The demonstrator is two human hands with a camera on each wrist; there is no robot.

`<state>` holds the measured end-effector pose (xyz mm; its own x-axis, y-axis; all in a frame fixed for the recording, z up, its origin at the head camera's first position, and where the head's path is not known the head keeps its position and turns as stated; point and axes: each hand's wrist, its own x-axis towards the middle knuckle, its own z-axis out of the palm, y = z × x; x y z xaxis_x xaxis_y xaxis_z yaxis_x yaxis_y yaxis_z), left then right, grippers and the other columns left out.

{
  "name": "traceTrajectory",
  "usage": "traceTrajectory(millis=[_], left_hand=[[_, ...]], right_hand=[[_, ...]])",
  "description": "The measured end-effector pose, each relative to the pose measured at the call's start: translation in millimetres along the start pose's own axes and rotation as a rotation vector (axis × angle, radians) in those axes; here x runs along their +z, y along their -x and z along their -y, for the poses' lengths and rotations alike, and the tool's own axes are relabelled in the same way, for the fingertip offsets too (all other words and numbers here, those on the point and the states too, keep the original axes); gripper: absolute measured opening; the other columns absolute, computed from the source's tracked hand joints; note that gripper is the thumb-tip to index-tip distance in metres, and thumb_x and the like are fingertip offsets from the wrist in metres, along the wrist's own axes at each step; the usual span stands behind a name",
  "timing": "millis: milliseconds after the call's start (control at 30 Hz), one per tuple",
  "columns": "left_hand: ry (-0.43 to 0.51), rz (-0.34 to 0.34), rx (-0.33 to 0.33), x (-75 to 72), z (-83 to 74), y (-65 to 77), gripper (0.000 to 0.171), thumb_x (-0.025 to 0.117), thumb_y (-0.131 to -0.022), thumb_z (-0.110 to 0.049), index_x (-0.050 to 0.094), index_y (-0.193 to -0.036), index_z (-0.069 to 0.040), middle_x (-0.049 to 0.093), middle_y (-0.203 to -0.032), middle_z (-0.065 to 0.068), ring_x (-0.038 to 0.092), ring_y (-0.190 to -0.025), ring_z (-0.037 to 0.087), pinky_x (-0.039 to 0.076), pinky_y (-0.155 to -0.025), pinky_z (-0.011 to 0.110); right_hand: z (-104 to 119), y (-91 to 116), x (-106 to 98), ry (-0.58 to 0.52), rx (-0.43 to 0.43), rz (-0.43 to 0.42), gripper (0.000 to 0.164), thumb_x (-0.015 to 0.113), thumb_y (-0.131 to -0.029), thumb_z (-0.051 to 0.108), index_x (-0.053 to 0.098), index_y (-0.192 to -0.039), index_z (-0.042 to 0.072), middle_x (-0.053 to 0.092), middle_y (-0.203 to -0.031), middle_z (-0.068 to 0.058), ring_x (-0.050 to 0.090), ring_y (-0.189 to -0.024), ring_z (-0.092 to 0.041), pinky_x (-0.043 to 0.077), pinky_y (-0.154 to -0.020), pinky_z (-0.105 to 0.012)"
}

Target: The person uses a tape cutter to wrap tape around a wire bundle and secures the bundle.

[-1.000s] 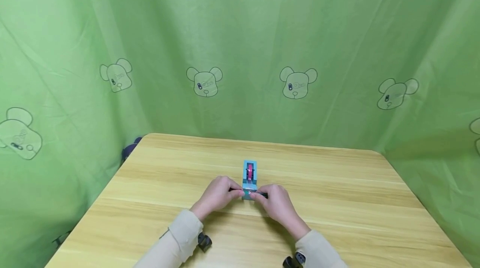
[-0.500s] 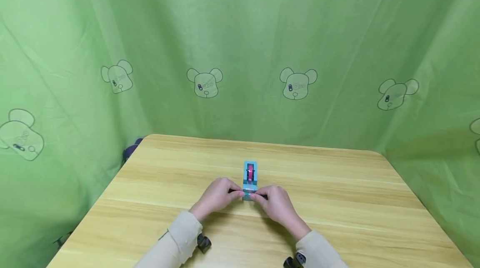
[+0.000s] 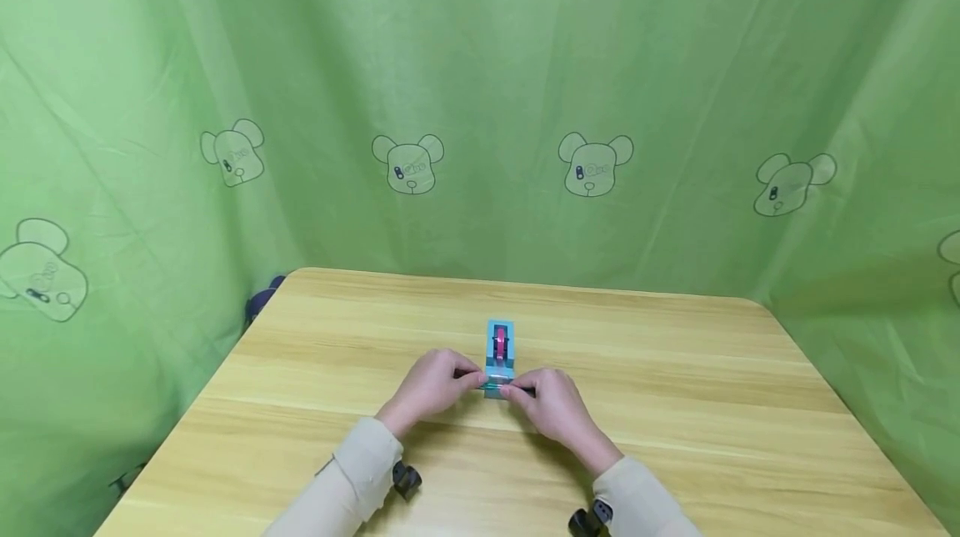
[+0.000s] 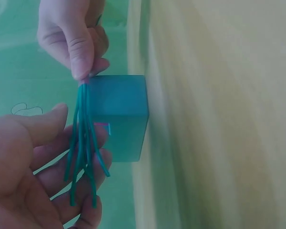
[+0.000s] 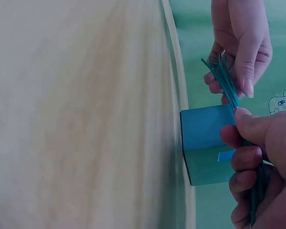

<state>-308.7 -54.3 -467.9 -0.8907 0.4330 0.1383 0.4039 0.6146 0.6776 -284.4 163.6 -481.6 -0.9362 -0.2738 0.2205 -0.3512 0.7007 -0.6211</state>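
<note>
Right grip (image 3: 551, 405) round green stems (image 4: 84, 93), left grip (image 3: 427, 389) loose

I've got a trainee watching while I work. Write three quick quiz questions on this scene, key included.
1. Which hand is wrapped round the bundle of green stems?
2. True or false: the roll in the blue tape dispenser is pink.
3. Fill the gap: the splayed stem ends lie nearest the ____ hand.

Key:
1. The right hand.
2. True.
3. Left: the left hand.
</note>
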Motion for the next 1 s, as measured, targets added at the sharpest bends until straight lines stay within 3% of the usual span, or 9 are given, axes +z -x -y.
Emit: traceTrajectory(millis=[267,400,667,1000], left_hand=[[0.024,-0.019,0.011,0.2,-3.0,-6.9,0.019,0.067,-0.096,-0.024,0.078,-0.107,-0.013,0.073,-0.1,-0.005,0.062,-0.081,0.004,0.052,-0.072,0.026],[0.047,-0.012,0.019,1.8,-3.1,-9.1,0.019,0.068,-0.095,-0.022,0.077,-0.108,-0.012,0.074,-0.101,-0.002,0.061,-0.077,0.006,0.052,-0.068,0.025],[0.053,-0.023,0.005,4.3,-3.7,-11.4,0.016,0.069,-0.094,-0.022,0.079,-0.102,-0.013,0.074,-0.098,-0.003,0.058,-0.07,0.006,0.05,-0.063,0.025],[0.043,-0.071,0.015,10.3,-0.8,-14.7,0.012,0.072,-0.092,-0.02,0.08,-0.097,-0.013,0.073,-0.091,-0.004,0.061,-0.075,0.004,0.051,-0.068,0.024]], right_hand=[[-1,1,1,-0.009,-0.029,-0.005,0.011,0.073,-0.091,0.022,0.081,-0.085,0.018,0.069,-0.075,0.01,0.044,-0.052,-0.005,0.037,-0.048,-0.024],[-3,0,2,-0.022,-0.039,-0.008,0.01,0.073,-0.091,0.021,0.081,-0.086,0.017,0.071,-0.079,0.009,0.047,-0.054,-0.005,0.04,-0.05,-0.024],[-3,0,2,-0.037,-0.031,-0.005,0.009,0.074,-0.09,0.021,0.081,-0.087,0.016,0.074,-0.084,0.005,0.052,-0.058,-0.006,0.044,-0.054,-0.025],[-3,-1,0,-0.027,-0.035,0.023,0.009,0.073,-0.09,0.021,0.08,-0.089,0.017,0.073,-0.083,0.007,0.053,-0.059,-0.006,0.045,-0.055,-0.026]])
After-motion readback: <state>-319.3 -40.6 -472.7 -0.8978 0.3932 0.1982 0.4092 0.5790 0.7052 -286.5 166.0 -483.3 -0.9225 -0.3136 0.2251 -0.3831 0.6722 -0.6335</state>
